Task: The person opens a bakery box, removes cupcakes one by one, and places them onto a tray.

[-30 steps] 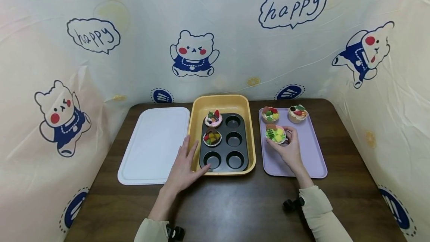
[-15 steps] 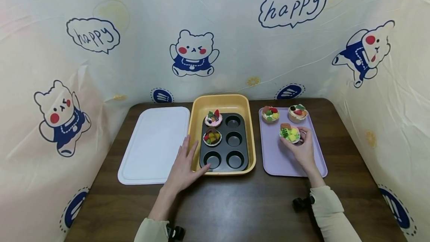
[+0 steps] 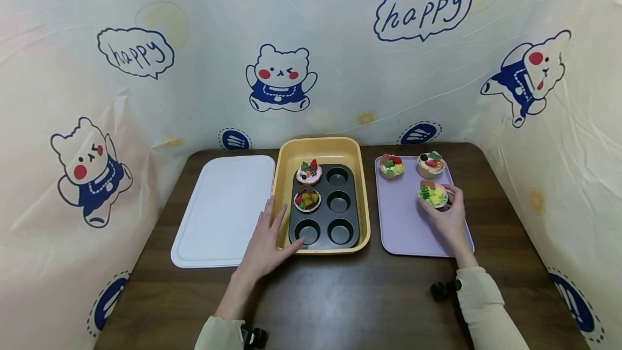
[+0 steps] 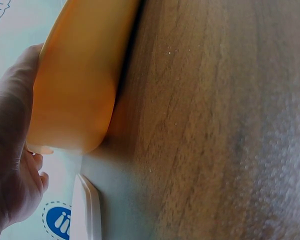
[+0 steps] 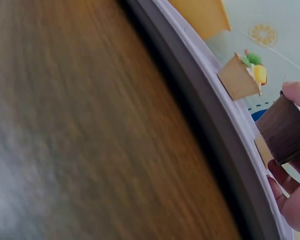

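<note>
My right hand (image 3: 447,216) holds a fruit-topped cupcake (image 3: 433,194) between thumb and fingers, over the purple tray (image 3: 403,220). Its dark brown cup (image 5: 284,131) shows in the right wrist view, tilted and raised off the tray. Two more fruit cupcakes, a left one (image 3: 391,166) and a right one (image 3: 430,165), stand at that tray's back. My left hand (image 3: 266,243) rests at the front left corner of the yellow tray (image 3: 318,147), fingers spread. Inside that tray lies a dark muffin tin (image 3: 324,220), with a pink-creamed cupcake (image 3: 309,172) and a chocolate-topped one (image 3: 306,199) in its left column.
A white tray (image 3: 223,209) lies left of the yellow one, its right edge close to my left hand. All three trays stand on a dark brown wooden table (image 3: 330,296). A printed curtain (image 3: 340,80) hangs behind and at both sides.
My right hand has carried its cupcake to the right across the purple tray, toward the tray's right side. The left hand has stayed in place.
</note>
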Demonstrator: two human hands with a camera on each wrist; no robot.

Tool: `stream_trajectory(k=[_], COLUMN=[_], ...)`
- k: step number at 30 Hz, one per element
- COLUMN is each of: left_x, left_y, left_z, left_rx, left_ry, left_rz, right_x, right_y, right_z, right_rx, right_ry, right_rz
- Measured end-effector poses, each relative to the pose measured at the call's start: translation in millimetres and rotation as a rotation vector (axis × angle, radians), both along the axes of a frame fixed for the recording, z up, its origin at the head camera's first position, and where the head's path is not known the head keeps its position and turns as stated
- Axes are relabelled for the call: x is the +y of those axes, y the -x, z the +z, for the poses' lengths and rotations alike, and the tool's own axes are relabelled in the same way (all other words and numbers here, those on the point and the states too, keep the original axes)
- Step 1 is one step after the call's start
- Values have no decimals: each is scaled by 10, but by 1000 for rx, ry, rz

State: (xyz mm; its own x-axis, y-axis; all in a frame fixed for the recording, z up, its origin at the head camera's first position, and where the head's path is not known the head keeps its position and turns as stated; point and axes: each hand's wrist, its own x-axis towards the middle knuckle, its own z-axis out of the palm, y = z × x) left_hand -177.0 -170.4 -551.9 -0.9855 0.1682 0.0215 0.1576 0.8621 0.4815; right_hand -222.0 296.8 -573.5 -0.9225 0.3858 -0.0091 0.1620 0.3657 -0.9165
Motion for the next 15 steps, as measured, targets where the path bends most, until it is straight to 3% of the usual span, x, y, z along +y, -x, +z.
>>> stream_trajectory(k=[15], left_x=[-5], left_y=[12], left_z=[-7], left_rx=[1], left_ry=[3], left_rz=[0], right_x=[27], right_y=[66], right_z=[-115], right_rx=[22], right_ry=[-53], right_rz=[-22])
